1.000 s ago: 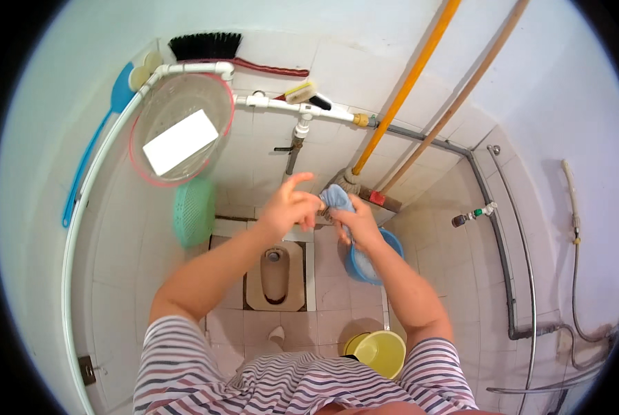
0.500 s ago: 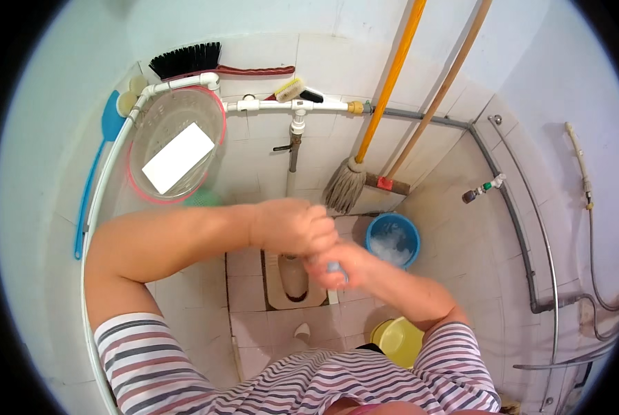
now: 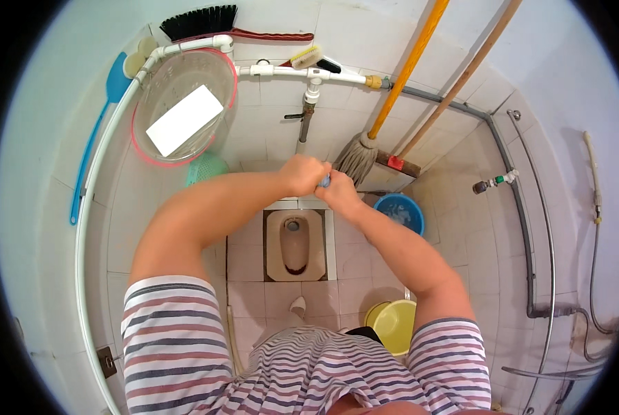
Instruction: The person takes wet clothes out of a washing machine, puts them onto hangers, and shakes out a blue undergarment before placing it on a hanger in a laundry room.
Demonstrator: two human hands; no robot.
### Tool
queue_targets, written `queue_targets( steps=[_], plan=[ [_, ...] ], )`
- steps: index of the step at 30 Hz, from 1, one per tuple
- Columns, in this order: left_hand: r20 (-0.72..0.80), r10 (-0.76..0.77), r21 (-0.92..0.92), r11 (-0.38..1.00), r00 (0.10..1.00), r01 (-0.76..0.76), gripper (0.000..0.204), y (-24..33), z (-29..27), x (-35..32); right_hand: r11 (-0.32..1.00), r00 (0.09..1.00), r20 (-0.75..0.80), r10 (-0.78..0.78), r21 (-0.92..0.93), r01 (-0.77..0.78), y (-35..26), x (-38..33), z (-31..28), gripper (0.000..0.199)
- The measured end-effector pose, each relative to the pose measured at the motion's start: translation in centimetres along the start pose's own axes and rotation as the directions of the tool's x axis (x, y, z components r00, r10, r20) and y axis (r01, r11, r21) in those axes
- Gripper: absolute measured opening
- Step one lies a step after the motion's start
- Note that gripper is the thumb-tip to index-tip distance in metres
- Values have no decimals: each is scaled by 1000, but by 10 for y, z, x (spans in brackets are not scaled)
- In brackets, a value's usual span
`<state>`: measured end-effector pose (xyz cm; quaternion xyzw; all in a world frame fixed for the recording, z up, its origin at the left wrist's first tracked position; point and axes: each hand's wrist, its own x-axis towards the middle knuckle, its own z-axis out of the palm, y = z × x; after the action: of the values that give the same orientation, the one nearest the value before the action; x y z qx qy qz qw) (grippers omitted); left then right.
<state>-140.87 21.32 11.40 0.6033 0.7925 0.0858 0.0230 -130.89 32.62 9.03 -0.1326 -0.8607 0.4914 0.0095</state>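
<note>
Cloth [image 3: 324, 181] is clenched between the left hand [image 3: 304, 174] and right hand [image 3: 340, 194], left of the blue bucket [image 3: 421, 220]; a slackened grip could let it drop toward the toilet [image 3: 295, 242].

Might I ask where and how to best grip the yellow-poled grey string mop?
Probably around the middle of the yellow pole, from the left: it is slim, straight and leaning, with the grey strings down and a brown wooden pole to its right.
</note>
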Motion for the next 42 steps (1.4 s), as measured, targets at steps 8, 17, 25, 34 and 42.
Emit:
queue_targets(
  steps=[8,17,25,34,42],
  plan=[
    [-88,-257,-312,925,963,218,22,0,19,-7,821,975,-15,-221,-542,178,-22,5,-12,40],
    [-58,-492,-702,639,869,314,29,21,28,-10,480,870,200,-451,-767,426,-19,9,-31,28],
    [168,-581,-906,227,796,357,29,40,36,-3,417,800,98,-592,-812,409,4,-3,-39,28],
    [175,-7,-776,-616,985,133,61,30,36,-17,861,848,-479,-226,-506,-56,44,-74,-73,50],
    [433,-160,-895,35,887,444,51,191,90,50,845,788,-615,11,-415,-336,86,-191,-95,55]
  ],
)
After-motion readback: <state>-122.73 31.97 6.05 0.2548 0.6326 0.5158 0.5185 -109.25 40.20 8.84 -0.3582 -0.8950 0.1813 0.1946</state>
